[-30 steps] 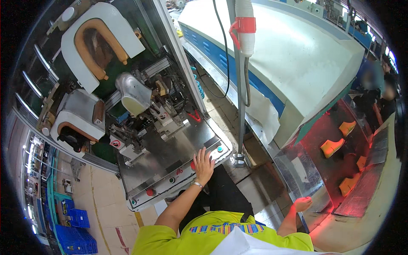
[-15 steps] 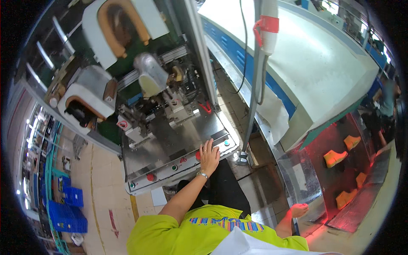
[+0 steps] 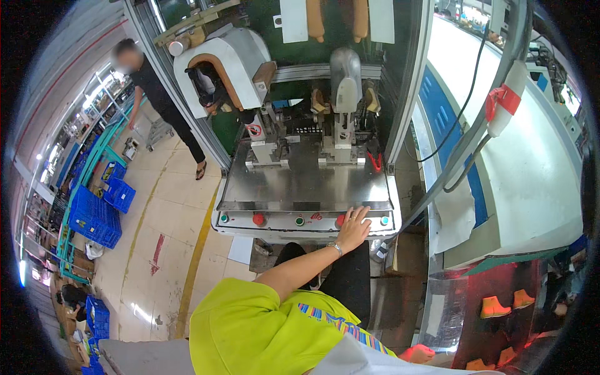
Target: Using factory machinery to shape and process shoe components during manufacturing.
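Observation:
My left hand (image 3: 354, 229) lies on the front control panel (image 3: 281, 224) of a machine, its fingers spread over the edge beside a red button (image 3: 340, 220). A green-blue button (image 3: 384, 220) is just right of the fingertips. My right hand (image 3: 417, 354) is low at the right, lit red, close to the conveyor's metal end plate (image 3: 442, 312); its fingers are too unclear to read. On the machine, a bare metal form (image 3: 345, 75) stands at the right station. At the left station a white hood (image 3: 240, 62) with a brown padded rim surrounds a dark item, partly hidden.
Several orange ankle boots (image 3: 495, 307) sit on the red-lit conveyor (image 3: 500, 337). A pole (image 3: 469, 169) with a grey cable and red-taped housing rises between the machine and the white tunnel (image 3: 525, 169). A person (image 3: 159, 94) in black stands at the left, near blue crates (image 3: 94, 215).
My view has turned left, so the machine now appears upright and central, and a person shows at the left. My left hand stays on the panel; my right hand is lower in view.

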A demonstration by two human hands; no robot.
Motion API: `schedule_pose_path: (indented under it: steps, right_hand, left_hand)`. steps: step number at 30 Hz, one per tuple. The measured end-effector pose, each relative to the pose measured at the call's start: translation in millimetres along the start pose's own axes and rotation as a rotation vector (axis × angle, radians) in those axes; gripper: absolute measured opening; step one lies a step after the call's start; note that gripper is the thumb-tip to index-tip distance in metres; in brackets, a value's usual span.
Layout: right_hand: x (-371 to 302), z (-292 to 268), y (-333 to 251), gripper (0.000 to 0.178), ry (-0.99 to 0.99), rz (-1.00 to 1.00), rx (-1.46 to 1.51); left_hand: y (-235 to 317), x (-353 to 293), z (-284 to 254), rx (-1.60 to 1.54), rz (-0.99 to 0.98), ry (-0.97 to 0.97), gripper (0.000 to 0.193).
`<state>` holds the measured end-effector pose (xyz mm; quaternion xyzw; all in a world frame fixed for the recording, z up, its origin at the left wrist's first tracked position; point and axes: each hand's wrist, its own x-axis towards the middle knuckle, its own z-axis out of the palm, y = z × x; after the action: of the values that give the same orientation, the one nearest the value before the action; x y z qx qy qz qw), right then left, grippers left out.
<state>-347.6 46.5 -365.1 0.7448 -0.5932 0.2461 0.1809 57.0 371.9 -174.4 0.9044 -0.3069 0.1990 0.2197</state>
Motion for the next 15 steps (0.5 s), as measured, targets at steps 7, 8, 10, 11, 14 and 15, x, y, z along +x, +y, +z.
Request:
schedule_pose_path:
  steps: [7,8,10,11,14,15]
  right_hand:
    - [-3,-25,-23,0.009,-0.012,-0.224,-0.135]
    - [-5,-28,-18,0.009,-0.014,-0.236,-0.174]
    - [-15,-28,3,0.01,-0.027,-0.261,-0.252]
    - [-22,-24,14,0.01,-0.044,-0.265,-0.306]
    - [-39,2,55,0.012,-0.18,-0.201,-0.574]
    - [-28,17,43,0.013,-0.236,-0.167,-0.65]
  left_hand:
    - [-16,-3,-24,-0.116,-0.047,0.043,0.015]
    - [-16,2,-37,-0.278,-0.126,0.098,0.015]
    - [-31,12,-67,-0.404,-0.167,0.319,0.014]
    - [-43,19,-82,-0.382,-0.124,0.476,0.013]
    - [-50,44,-171,-0.204,-0.265,0.659,0.015]
    - [-95,34,-189,-0.209,-0.321,0.843,0.016]
